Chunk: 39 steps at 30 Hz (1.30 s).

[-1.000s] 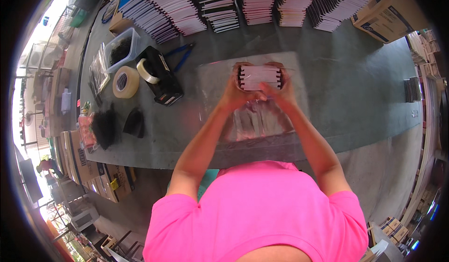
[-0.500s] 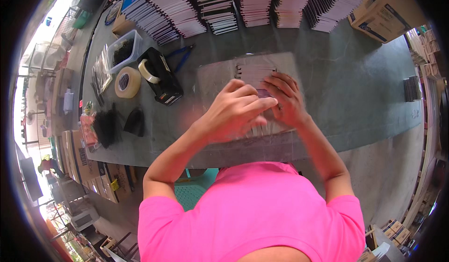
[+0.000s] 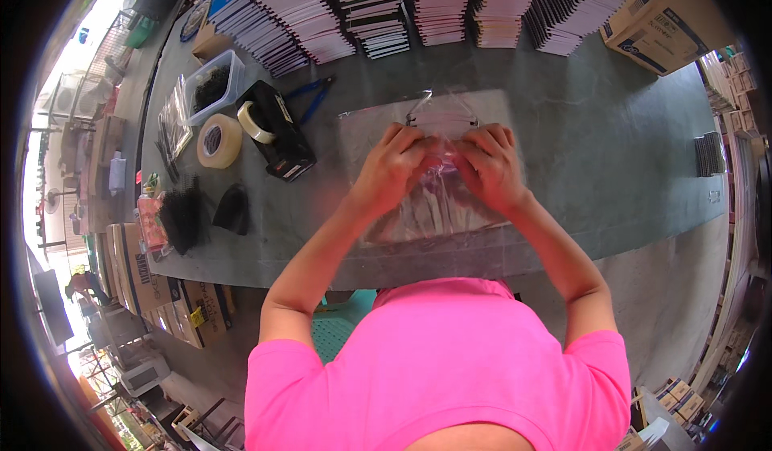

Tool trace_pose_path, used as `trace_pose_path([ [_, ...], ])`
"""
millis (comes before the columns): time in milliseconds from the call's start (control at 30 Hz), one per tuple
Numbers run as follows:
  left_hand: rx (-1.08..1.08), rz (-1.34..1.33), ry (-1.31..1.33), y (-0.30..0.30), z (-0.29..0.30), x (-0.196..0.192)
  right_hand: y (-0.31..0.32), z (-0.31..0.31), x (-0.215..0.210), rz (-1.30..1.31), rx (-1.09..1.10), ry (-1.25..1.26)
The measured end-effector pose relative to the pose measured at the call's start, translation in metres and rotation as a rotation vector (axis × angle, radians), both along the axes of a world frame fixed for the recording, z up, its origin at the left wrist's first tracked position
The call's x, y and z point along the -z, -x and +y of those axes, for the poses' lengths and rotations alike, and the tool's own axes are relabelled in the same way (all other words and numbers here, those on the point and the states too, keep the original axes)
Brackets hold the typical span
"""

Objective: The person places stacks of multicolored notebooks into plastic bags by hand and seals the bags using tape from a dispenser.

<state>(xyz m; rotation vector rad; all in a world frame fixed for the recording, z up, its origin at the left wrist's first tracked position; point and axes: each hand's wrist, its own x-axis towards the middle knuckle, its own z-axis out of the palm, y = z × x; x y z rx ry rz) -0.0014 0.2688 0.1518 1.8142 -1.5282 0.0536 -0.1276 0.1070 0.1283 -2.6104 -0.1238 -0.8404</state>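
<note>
My left hand [image 3: 394, 165] and my right hand [image 3: 489, 164] are side by side over the middle of the grey table [image 3: 579, 153], fingers curled. Both pinch a clear plastic bag [image 3: 438, 181] that lies on a stack of the same clear bags [image 3: 378, 129]. Through the plastic between the hands shows something pinkish, too blurred to make out. A thin loop of the bag's mouth stands up just beyond the fingertips.
Stacks of notebooks [image 3: 434, 4] line the far edge. A black tape dispenser [image 3: 277, 129], a tape roll [image 3: 219, 141], blue pliers [image 3: 315, 97] and a clear tub [image 3: 211, 87] sit at left. Cardboard boxes [image 3: 667, 24] stand at far right, more boxes [image 3: 153, 282] under the left end.
One second ago both hands held a small white spiral notebook up over the bags. They have since come down and now pinch the clear bag on the table; the notebook is no longer plainly seen.
</note>
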Motion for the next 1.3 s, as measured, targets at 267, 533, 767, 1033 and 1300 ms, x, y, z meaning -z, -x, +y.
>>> trace_pose_path([
  [267,-0.230,0.305,-0.044,-0.020,-0.023,-0.023,-0.030,-0.024,-0.020,0.141,0.121,-0.469],
  [533,0.103,0.316,-0.300,-0.063,-0.035,-0.020,-0.056,-0.036,-0.036,0.464,-0.065,-0.461],
  [767,0.032,-0.141,-0.332,-0.016,-0.013,-0.031,-0.029,-0.002,-0.053,0.428,-0.049,0.023],
  [1033,-0.085,-0.439,0.086,0.008,0.017,0.020,0.018,0.017,-0.011,0.144,-0.023,0.007],
  [1300,-0.207,-0.456,0.186,0.012,0.018,0.035,0.002,0.005,0.008,-0.092,-0.179,0.029],
])
